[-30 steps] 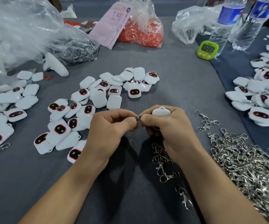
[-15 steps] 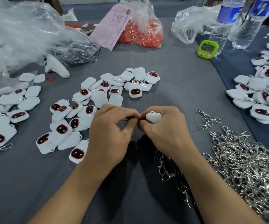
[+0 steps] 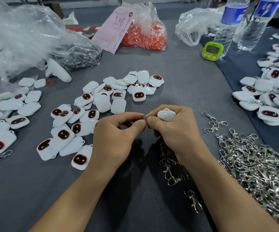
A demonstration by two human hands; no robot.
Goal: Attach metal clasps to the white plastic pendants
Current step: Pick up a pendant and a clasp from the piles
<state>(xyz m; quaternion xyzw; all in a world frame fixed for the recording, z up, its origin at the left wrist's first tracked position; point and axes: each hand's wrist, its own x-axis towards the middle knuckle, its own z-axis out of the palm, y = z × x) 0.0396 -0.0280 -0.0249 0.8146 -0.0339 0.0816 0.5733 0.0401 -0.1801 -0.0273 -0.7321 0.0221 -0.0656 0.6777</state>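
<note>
Only properly readable bit: what looks like 02:20 is shown on the green timer [image 3: 212,50]. Print and a round stamp are seen on the pink slip [image 3: 117,29], way too tiny though. Blue bottle labels [image 3: 234,13] are blurred, nothing legible.

A small assembly workbench: grey cloth table [image 3: 177,81] heaped with white pendants [image 3: 102,104], loose metal clasps [image 3: 252,164] at right, bagged parts [image 3: 145,36] and a green timer [image 3: 212,51] far.
</note>
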